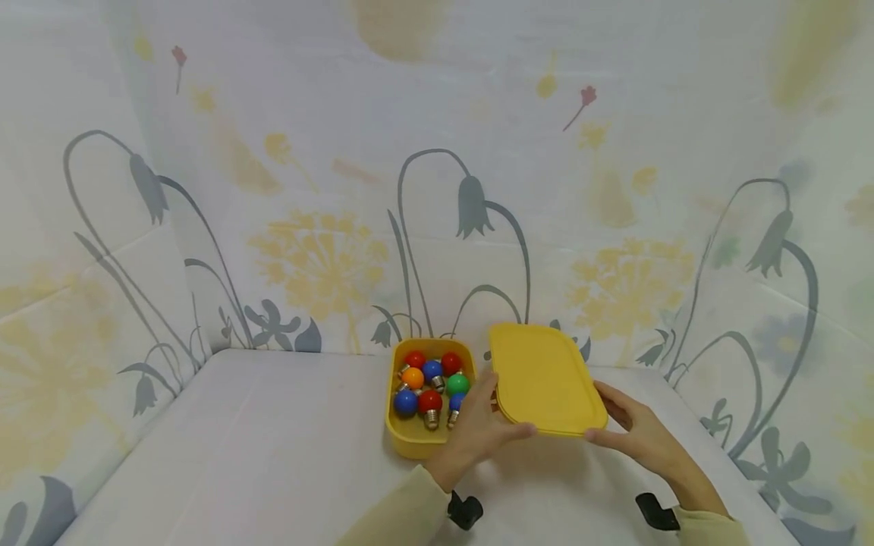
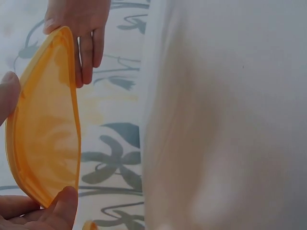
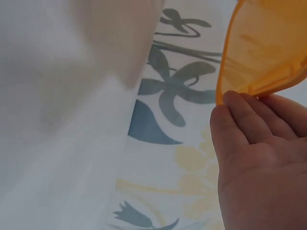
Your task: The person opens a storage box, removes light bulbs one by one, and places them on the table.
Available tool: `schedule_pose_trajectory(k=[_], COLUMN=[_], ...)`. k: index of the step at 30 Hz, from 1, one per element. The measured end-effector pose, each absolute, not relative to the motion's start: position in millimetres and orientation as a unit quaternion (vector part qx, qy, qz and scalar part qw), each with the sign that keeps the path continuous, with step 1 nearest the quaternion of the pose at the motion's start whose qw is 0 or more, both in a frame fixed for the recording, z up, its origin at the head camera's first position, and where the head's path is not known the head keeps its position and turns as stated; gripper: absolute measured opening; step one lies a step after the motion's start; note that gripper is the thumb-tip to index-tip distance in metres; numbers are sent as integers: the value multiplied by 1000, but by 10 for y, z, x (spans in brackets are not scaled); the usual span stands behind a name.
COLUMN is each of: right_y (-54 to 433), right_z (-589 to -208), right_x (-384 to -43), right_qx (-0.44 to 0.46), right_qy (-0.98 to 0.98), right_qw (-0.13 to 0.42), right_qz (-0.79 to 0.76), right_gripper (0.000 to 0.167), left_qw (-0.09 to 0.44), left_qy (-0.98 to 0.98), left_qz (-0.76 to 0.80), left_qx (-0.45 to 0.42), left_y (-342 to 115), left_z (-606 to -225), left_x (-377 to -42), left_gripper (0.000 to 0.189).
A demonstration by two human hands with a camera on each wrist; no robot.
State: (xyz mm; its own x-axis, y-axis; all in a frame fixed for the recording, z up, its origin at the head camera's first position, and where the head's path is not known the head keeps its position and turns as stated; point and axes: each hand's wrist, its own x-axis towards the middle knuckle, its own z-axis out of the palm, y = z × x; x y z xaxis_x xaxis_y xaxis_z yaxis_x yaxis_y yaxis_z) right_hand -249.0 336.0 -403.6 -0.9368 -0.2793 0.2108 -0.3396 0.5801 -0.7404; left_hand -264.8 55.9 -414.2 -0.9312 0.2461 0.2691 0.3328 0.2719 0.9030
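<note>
A yellow plastic lid (image 1: pixel 549 379) is held up, tilted, above the table to the right of a yellow container. My left hand (image 1: pixel 478 425) grips the lid's left edge, its thumb at the near rim. On the other side, my right hand (image 1: pixel 642 436) holds the right corner with the thumb in front. In the right wrist view, the fingers of the right hand (image 3: pixel 261 134) reach to the lid's edge (image 3: pixel 278 88). The lid's hollow underside (image 2: pixel 48 115) faces the left wrist camera. My left hand hides part of the container's right side.
The yellow container (image 1: pixel 415 449) stands at the table's back middle, uncovered. Several colored light bulbs lie inside, among them a green bulb (image 1: pixel 457 384) and a red bulb (image 1: pixel 429 401). A white table (image 1: pixel 273 440) meets flower-patterned cloth (image 1: pixel 328 152) at the back and sides.
</note>
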Motion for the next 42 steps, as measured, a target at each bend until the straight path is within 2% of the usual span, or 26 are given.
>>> schedule_pose_trajectory(k=[7,14,24,34,42], right_y=[3513,3591,3681,3697,3699], right_z=[-4078,-4143,-4251,-4333,-4417], right_x=[-2502,-2542,-2584,-2587,-2615], right_qx=[173,180,168,151,146], right_qy=[-894,-875,-874,-879,-893], right_qw=[31,12,-27,-64,-60], right_qz=[411,449,455,448,421], right_gripper=[81,77,77,77,75], left_qw=[27,12,-16,-19,-17], left_qy=[-786,-797,-819,-834,-832], left_qz=[-593,-587,-567,-546,-548], left_qx=[-171,-144,-83,-79,-87], left_y=[721,826,937,969,963], left_z=[-4185,-4293,-4402,-4509,-4595], left_x=[-2633,-2635,-2614,-2619,-2639], left_gripper=[89,83,94,94,92])
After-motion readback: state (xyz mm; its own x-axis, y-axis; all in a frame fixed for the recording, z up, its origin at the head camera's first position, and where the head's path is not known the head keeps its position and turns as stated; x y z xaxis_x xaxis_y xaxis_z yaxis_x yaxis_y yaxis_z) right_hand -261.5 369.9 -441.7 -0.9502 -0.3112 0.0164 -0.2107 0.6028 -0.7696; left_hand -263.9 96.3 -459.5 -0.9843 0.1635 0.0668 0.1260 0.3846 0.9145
